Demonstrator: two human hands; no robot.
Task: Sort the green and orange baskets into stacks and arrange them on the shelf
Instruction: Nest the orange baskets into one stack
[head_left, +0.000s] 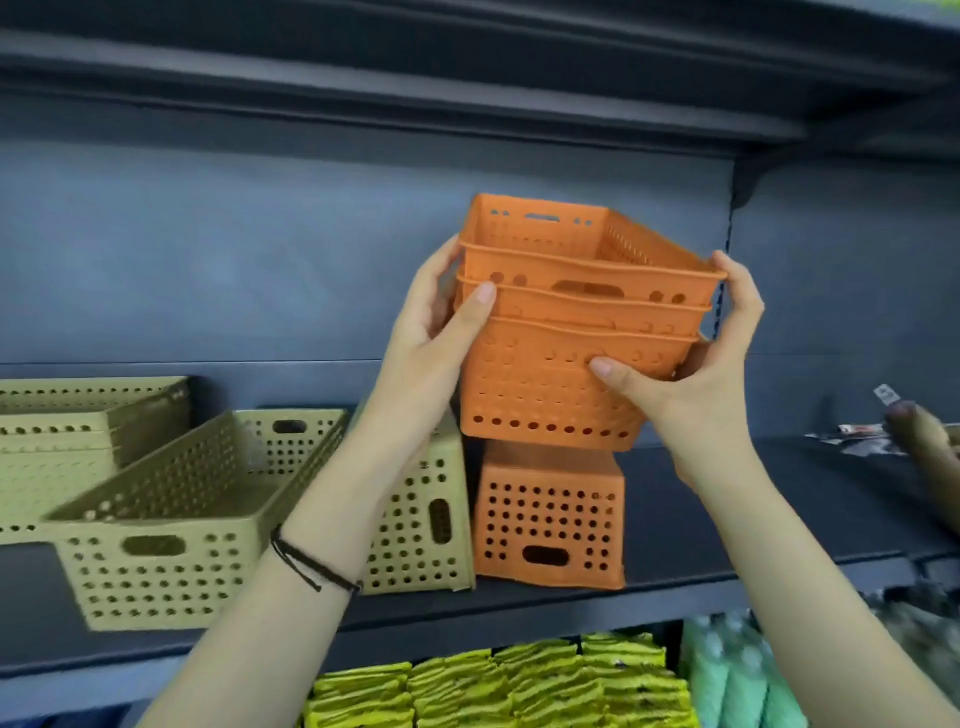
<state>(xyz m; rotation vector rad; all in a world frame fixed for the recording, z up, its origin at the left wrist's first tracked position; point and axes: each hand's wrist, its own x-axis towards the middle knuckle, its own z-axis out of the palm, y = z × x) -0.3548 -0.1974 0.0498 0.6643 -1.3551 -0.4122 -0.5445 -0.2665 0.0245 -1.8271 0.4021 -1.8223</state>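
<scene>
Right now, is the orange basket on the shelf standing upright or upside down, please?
Upside down: the orange basket on the shelf shows a closed flat top, handle slot near its bottom edge.

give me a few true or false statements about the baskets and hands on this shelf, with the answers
1. Both hands hold a nested stack of orange baskets. True: the left hand grips its left side and the right hand its right side.
2. The held stack rests flat on the shelf. False: it is lifted above an orange basket lying upside down on the shelf.
3. The green baskets sit to the left of the orange ones. True.
4. The left wrist wears a dark cord bracelet. True.
5. The held stack is a single basket. False: three rims show, one nested in the next.
</scene>
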